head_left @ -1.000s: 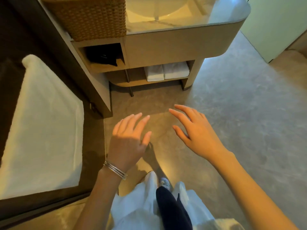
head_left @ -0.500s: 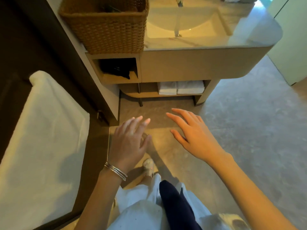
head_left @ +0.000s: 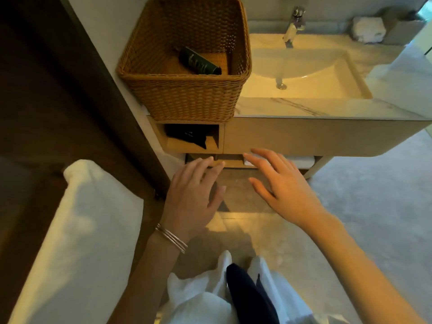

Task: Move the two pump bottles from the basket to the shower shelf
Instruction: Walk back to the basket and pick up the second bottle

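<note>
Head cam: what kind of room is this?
A bathroom, probably a hotel's. A marble-look vanity holds a sink with a tap; folded white towels sit on its lower shelf, and a wicker basket on the counter holds a dark bottle.

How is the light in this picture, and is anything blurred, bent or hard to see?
Head view: warm yellow light falls on the sink and basket; the left side by the dark door lies in shadow. The wide lens bends the counter edge. The dark bottle in the basket is soft, its label unreadable. Both the left hand and the right hand look slightly smeared.
</note>
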A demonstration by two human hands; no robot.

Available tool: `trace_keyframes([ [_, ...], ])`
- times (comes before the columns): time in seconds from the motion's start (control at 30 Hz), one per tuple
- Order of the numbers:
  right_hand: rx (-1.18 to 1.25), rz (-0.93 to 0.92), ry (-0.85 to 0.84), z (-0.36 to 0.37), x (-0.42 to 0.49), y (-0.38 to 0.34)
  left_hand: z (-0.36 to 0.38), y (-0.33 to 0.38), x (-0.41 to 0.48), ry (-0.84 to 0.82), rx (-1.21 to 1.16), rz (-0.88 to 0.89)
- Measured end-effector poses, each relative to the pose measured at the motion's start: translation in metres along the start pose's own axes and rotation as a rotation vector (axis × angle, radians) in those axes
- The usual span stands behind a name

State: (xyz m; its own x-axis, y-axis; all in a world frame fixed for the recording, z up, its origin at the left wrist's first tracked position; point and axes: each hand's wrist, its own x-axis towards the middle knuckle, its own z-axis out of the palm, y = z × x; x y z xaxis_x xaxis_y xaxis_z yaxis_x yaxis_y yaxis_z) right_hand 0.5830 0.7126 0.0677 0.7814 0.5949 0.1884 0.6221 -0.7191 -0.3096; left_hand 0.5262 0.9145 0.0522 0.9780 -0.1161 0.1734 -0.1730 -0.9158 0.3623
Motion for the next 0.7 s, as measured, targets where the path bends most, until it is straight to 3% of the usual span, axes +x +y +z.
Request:
trace_keyframes([
  [0.3,0.049,-0.106,-0.017,0.009,0.103,0.053,0.003,-0.034,0.086,-0.009,0.077,-0.073],
  [0.57,0.132,-0.284,0.099,-0.027,0.216,0.091,-0.022,-0.049,0.193,0.205,0.162,-0.098],
  [0.7,0.114,-0.244,0.054,-0.024,0.261,0.109,-0.011,-0.063,0.227,0.178,0.166,-0.199],
])
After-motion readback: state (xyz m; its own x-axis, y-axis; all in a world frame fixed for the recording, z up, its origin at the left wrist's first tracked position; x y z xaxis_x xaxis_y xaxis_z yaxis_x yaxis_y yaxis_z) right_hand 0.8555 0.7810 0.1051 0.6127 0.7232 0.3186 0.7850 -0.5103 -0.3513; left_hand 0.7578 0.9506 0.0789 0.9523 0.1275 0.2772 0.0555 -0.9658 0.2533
